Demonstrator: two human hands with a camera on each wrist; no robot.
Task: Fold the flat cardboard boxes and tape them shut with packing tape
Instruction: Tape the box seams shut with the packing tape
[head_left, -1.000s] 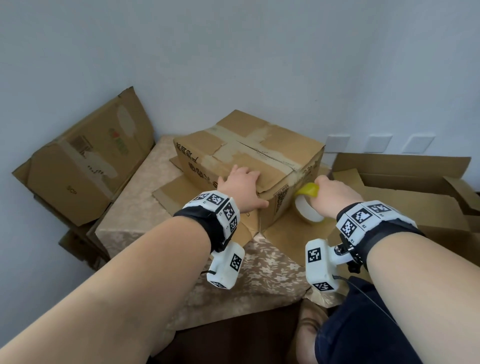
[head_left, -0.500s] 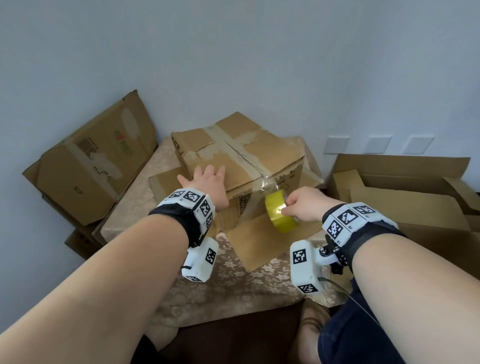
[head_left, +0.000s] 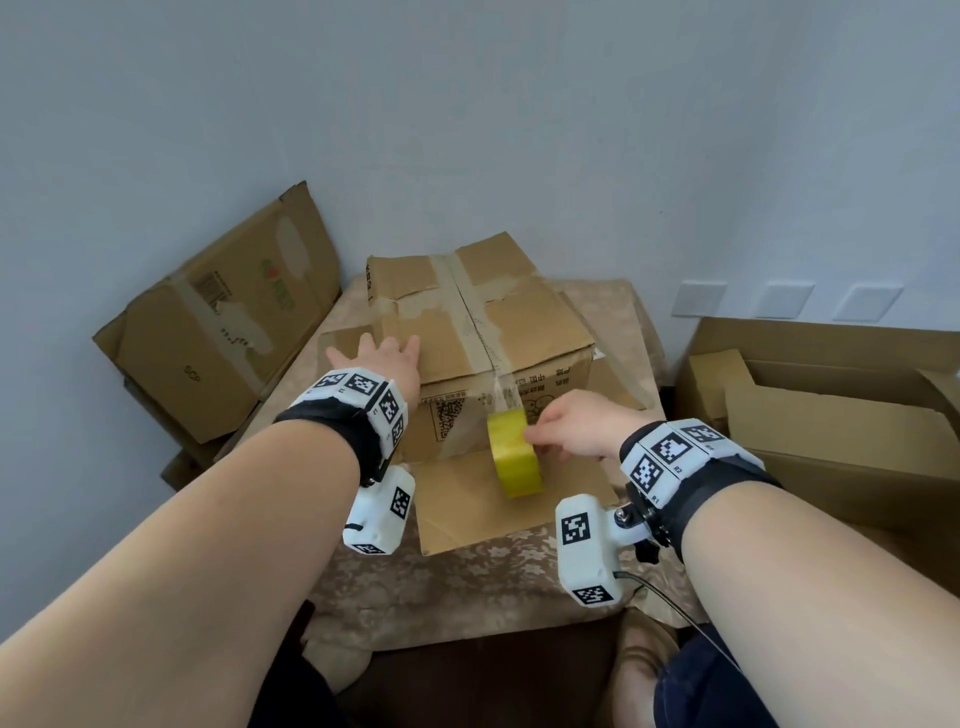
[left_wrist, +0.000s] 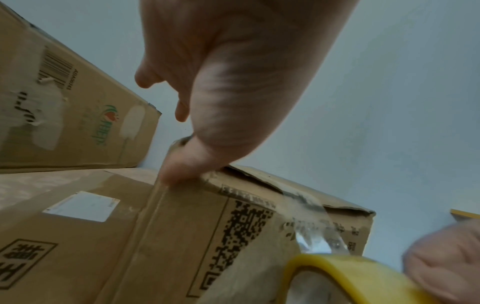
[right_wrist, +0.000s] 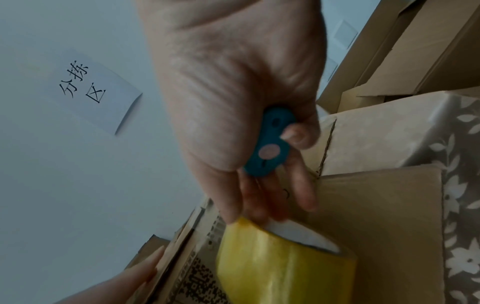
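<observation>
Folded cardboard box (head_left: 483, 338) sits on a table under a floral-patterned cloth (head_left: 467, 587); everything below is placed relative to this box.

Left hand (head_left: 382, 358): fingers straight and spread, palm flat on the box's top near-left corner. In the left wrist view the thumb (left_wrist: 182, 164) presses the top edge at that corner.

Right hand (head_left: 576, 428): in front of the box's near face, fingertips pinching the yellow tape roll (head_left: 514, 452) by its rim. The two smaller fingers curl around a small teal cutter (right_wrist: 270, 144) with a pink dot, tucked against the palm.

A strip of clear tape (left_wrist: 314, 226) runs from the roll up to the box's top near edge, in line with the taped centre seam; the strip stands off the near face.

Markings on the near face: a black QR-style code, and a line of printed characters too blurred to read. The box's left side carries a white label (left_wrist: 82, 205), text illegible, and large outlined Chinese characters, partly cut off.

Left of the box, a second carton (head_left: 218, 322) leans on the wall: barcode, code reading roughly "ADA00743", a green and red logo, torn label patches.

Above the box on the wall, a paper sign (right_wrist: 91, 90) reads "分拣区".

Right of the box, flattened cardboard (head_left: 831, 410) is stacked.

A loose flat cardboard sheet (head_left: 467, 509) lies under the box's near side.
</observation>
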